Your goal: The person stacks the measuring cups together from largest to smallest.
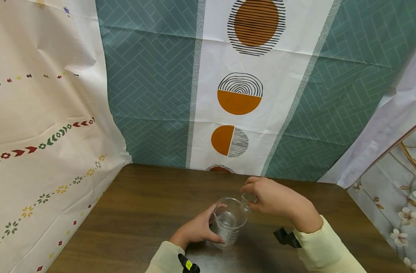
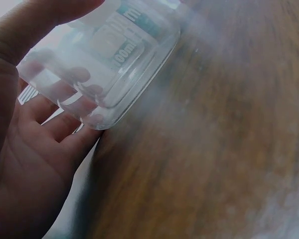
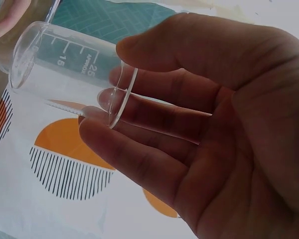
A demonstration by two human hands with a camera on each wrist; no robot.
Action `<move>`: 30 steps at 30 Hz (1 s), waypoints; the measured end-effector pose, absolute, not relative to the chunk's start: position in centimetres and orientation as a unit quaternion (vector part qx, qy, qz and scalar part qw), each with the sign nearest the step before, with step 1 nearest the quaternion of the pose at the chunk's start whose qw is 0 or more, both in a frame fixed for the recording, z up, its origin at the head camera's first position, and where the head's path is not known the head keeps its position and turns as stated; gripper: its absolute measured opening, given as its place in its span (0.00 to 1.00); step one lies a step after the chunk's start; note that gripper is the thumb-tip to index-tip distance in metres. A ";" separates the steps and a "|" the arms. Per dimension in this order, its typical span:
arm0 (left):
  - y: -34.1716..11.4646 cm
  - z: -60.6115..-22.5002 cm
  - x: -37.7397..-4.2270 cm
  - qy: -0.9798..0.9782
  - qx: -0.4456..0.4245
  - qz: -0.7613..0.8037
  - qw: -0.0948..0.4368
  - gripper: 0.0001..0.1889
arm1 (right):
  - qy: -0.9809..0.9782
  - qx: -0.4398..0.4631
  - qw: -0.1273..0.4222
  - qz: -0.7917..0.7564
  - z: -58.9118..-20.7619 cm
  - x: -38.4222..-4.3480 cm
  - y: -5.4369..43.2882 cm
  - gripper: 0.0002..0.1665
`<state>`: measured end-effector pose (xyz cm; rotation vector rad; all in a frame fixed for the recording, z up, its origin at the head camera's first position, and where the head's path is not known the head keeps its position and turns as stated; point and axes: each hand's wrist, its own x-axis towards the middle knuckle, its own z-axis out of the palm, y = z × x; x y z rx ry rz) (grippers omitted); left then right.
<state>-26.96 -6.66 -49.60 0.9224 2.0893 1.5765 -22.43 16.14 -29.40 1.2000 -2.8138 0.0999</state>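
My left hand (image 1: 201,227) holds a large clear beaker (image 1: 231,237) from its left side, with the thumb in front and the fingers behind. Inside that beaker there is what looks like a smaller beaker (image 1: 226,220), its ring visible through the glass. In the left wrist view, white markings including 100 ml show on the glass (image 2: 139,74). My right hand (image 3: 189,114) pinches a small clear beaker (image 3: 65,64) near its rim, thumb on one side and fingers on the other. This small beaker, marked 15 and 25, is beside the large beaker's right rim.
Both beakers are over a dark brown wooden table (image 1: 143,212). A green and white curtain (image 1: 153,94) with orange circles hangs behind it. Patterned cream cloth (image 1: 40,132) borders the left side, and floral cloth (image 1: 406,212) the right.
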 end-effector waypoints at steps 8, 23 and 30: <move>-6.7 -49.6 -26.9 0.742 0.324 0.556 0.188 0.46 | -0.915 0.400 0.043 0.030 -29.7 -22.6 15.9 0.16; -6.6 -49.4 -26.8 0.751 0.320 0.548 0.183 0.46 | -0.916 0.399 0.026 0.029 -30.0 -23.0 15.5 0.16; -6.7 -49.4 -26.8 0.757 0.319 0.541 0.178 0.46 | -0.917 0.399 0.021 0.026 -30.2 -23.1 15.3 0.17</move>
